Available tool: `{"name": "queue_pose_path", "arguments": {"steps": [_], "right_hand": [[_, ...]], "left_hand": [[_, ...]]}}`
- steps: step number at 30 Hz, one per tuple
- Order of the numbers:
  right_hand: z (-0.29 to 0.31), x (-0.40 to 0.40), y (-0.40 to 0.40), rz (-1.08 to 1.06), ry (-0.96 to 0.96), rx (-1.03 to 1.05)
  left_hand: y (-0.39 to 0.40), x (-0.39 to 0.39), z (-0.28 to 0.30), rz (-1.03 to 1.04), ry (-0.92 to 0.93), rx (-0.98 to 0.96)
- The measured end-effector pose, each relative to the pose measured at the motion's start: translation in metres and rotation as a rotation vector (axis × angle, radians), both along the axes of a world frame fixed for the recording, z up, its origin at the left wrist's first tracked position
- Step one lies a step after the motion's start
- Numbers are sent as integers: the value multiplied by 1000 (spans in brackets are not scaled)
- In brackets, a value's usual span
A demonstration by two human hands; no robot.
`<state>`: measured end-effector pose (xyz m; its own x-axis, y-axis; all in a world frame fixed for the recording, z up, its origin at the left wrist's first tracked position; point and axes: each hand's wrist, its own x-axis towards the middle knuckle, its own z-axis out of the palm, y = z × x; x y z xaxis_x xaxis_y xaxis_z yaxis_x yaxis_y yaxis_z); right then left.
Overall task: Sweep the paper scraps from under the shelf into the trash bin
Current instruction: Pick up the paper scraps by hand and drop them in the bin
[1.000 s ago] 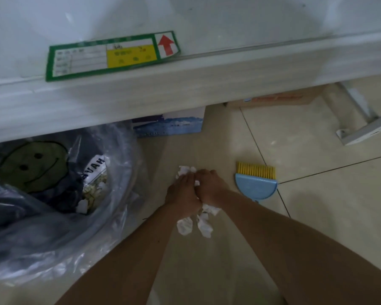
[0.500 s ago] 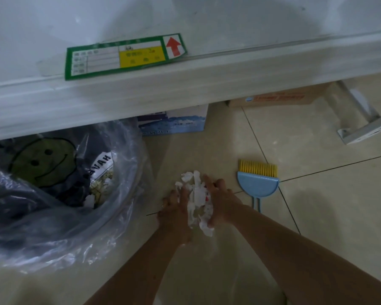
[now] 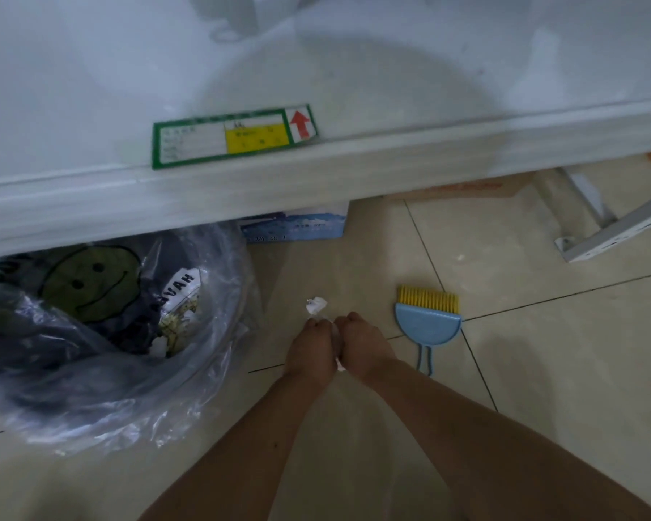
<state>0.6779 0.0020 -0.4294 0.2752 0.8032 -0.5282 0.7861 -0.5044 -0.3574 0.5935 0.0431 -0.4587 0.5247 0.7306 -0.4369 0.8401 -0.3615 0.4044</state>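
Note:
My left hand [image 3: 311, 349] and my right hand [image 3: 365, 347] are pressed together over the floor tiles, cupped shut around a bundle of white paper scraps [image 3: 315, 306]. A tuft of the scraps sticks out past my fingertips, and a sliver shows between my wrists. The trash bin [image 3: 188, 374], lined with a clear plastic bag, stands to the left of my hands and partly under the white shelf [image 3: 316, 182]. Some scraps lie inside it. A small blue brush with yellow bristles [image 3: 427, 321] lies on the floor just right of my right hand.
A blue and white box [image 3: 297, 225] and a flat cardboard box [image 3: 463, 189] sit under the shelf. A white metal shelf foot [image 3: 613, 235] runs across the floor at the right. A green label with a red arrow [image 3: 234, 135] is stuck on the shelf.
My hands have closed tighter around the paper scraps, so most of the paper is now hidden between my palms. No loose scraps show on the floor by my wrists.

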Motion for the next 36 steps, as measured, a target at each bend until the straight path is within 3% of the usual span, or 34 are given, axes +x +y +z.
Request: {"name": "queue_pose_path", "arguments": {"steps": [8, 17, 23, 31, 36], "right_hand": [[109, -11, 3, 12, -51, 120], [210, -71, 22, 116, -58, 269], [205, -126, 55, 159, 28, 365], [174, -142, 63, 296, -47, 269], [170, -133, 56, 268, -76, 348]], "left_hand": [[5, -9, 110, 54, -115, 75], [18, -78, 213, 131, -288, 252], [47, -139, 218, 184, -280, 297], [59, -179, 190, 197, 75, 261], [44, -163, 189, 146, 18, 369]]}}
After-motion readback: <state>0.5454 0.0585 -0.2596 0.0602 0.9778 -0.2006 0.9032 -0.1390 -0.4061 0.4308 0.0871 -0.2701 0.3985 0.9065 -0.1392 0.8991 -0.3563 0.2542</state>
